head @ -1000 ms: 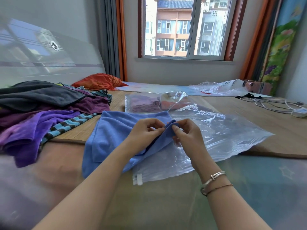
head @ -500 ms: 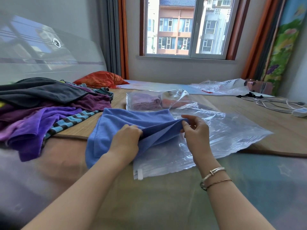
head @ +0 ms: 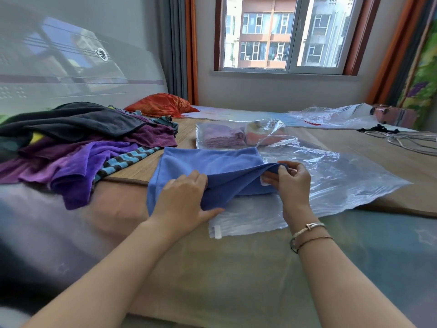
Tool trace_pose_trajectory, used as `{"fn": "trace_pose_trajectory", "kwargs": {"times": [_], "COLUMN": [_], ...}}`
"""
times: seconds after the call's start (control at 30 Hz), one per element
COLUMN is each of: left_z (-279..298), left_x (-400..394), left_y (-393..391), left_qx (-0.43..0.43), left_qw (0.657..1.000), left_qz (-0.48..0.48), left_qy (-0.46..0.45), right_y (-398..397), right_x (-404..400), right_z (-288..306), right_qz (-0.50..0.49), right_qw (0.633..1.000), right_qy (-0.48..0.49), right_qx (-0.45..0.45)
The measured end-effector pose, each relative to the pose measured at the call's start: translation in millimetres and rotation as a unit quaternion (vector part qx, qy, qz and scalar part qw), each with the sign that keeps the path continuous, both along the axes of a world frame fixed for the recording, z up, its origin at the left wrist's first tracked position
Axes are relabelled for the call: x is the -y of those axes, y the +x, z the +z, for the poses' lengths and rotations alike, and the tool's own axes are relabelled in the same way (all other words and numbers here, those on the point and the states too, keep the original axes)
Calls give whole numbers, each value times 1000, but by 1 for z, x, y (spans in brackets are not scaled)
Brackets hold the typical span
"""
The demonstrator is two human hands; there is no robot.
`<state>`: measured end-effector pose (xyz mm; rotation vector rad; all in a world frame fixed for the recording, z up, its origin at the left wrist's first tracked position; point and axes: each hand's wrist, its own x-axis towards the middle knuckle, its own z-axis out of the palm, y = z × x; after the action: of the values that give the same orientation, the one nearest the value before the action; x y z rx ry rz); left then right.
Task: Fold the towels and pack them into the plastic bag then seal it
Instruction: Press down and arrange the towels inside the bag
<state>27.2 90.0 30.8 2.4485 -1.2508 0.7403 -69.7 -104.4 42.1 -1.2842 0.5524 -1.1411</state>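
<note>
A blue towel (head: 208, 164) lies half folded on the bed, partly over a large clear plastic bag (head: 335, 183). My left hand (head: 186, 200) grips the towel's near folded edge, thumb underneath. My right hand (head: 290, 183) pinches the towel's right corner, lifted slightly above the bag. The bag's white zip slider (head: 218, 232) shows at its near left corner. Behind it lies a second clear bag (head: 238, 133) holding folded purple and orange towels.
A heap of purple, black and striped towels (head: 78, 147) fills the left of the bed. An orange cloth (head: 163, 105) lies by the curtain. Another plastic bag (head: 335, 116) and white cables (head: 406, 140) lie at the far right.
My hands have drawn apart along the blue towel's edge: the left slid left and nearer, the right moved right with the corner. The camera has come closer.
</note>
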Motion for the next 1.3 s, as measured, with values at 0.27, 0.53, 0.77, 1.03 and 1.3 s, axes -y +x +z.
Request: {"fn": "trace_pose_trajectory", "kwargs": {"times": [0.27,0.53,0.77,1.03,1.3], "left_z": [-21,-21,-10,64,186], "left_x": [7,16,-19,-79,-91], "left_y": [-5,6,38,54,72], "left_qx": [69,50,13,-61,-98], "left_qw": [995,986,981,964,926], "left_qz": [30,149,196,78,-30], "left_qy": [58,50,0,-247,-363], "right_y": [0,6,9,-13,-9], "right_x": [-11,-22,-4,-2,-9], "right_z": [15,31,21,47,167], "right_qz": [129,182,57,2,37], "right_qw": [968,932,983,997,985], "right_qy": [142,197,109,-10,-72], "right_qx": [158,246,140,76,155]}}
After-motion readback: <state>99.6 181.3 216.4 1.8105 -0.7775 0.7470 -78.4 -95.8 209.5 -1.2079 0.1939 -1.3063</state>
